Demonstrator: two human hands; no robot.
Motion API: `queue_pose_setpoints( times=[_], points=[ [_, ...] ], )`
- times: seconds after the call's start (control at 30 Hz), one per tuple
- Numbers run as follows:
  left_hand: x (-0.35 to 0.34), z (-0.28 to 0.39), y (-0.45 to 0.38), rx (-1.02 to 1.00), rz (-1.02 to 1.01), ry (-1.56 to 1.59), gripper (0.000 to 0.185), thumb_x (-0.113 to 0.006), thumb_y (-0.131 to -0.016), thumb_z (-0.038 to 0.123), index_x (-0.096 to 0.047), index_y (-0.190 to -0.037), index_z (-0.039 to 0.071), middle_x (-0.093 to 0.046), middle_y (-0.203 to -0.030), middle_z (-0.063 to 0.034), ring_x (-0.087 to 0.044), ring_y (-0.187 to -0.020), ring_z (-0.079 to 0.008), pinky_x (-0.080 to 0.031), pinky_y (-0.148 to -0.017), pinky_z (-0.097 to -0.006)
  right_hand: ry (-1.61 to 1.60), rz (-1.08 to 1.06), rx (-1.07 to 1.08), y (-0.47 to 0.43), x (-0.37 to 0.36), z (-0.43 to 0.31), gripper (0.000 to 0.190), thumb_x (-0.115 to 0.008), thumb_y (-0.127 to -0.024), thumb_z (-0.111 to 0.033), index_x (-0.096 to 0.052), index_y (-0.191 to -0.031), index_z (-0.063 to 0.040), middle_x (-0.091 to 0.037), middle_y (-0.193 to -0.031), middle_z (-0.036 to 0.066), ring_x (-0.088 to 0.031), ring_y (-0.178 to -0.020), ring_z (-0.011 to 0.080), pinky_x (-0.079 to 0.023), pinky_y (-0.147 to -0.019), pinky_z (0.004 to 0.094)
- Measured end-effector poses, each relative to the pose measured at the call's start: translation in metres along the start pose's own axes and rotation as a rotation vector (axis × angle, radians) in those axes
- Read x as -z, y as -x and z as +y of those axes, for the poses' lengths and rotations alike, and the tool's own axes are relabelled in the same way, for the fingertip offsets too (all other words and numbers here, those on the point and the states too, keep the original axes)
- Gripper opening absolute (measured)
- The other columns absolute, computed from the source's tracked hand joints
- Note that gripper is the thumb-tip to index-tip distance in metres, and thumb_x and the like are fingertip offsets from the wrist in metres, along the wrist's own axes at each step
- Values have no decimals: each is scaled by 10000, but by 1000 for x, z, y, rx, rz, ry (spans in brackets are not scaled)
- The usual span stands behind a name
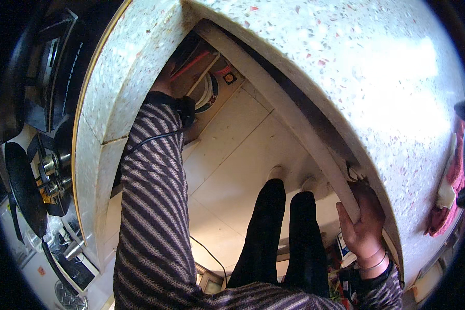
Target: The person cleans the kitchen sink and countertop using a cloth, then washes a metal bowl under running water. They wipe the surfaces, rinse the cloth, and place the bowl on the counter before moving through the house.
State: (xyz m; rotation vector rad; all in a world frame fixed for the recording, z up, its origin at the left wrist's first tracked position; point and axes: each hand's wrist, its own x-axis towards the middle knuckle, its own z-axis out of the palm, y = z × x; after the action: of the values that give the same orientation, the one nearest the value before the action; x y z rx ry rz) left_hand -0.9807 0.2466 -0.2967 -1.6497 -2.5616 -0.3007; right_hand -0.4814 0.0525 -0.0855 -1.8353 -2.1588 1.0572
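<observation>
My left arm, in a striped knit sleeve, reaches down under the terrazzo countertop (112, 97). Only a little of my left hand (164, 82) shows near the wrist; the counter edge and shadow hide its fingers. Close by are a red stick-like piece (190, 66), a thin pale stick (203, 75) and a round pale-and-dark item (205, 91) on a low ledge. My right hand (366, 226) grips the near end of a long pale rail or panel edge (294, 112) beneath the counter, thumb on this side, other fingers mostly hidden.
Pale floor tiles (232, 155) lie below, with my feet and dark-trousered legs on them. Leftward are a gas stove (52, 166) and a black pan (25, 190). A pink-red cloth (449, 193) lies at the far right. Packages (343, 248) are near my right wrist.
</observation>
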Motion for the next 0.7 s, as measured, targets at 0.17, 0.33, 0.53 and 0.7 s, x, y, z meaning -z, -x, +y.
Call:
queue_pose_setpoints(
  times=[0.17, 0.33, 0.53, 0.7],
  points=[
    [20, 5, 11, 51, 108, 165, 295, -772, -794, 208, -654, -948, -15, -656, -938, -108, -574, -865, -193, -455, -812, -316, -12, 14, 3, 1, 1, 3, 316, -653, -841, -127, -589, -1129, -13, -623, -1072, 195, -603, -1008, 373, -469, -886, 397],
    [58, 26, 57, 140, 360, 502, 309, -790, -782, 211, -646, -915, -29, -649, -906, -99, -562, -832, -189, -455, -790, -312, -78, -13, -22, 3, 1, 8, 310, -653, -850, -135, -591, -1133, -23, -625, -1076, 195, -608, -1015, 362, -473, -884, 386],
    [117, 69, 198, 321, 370, 777, 329, -803, -771, 224, -535, -710, 43, -532, -677, -7, -456, -648, -126, -416, -620, -286, -45, 120, 171, 5, -5, 19, 275, -654, -840, -170, -610, -1079, -41, -630, -1003, 190, -609, -943, 383, -487, -822, 425],
    [207, 108, 342, 272, 227, 816, 309, -788, -748, 52, -482, -783, 75, -470, -788, 29, -434, -725, -96, -405, -691, -247, 5, -11, 54, 11, -14, 12, 361, -652, -821, -226, -574, -1126, -49, -598, -1062, 202, -569, -1000, 394, -466, -857, 467]
  ],
)
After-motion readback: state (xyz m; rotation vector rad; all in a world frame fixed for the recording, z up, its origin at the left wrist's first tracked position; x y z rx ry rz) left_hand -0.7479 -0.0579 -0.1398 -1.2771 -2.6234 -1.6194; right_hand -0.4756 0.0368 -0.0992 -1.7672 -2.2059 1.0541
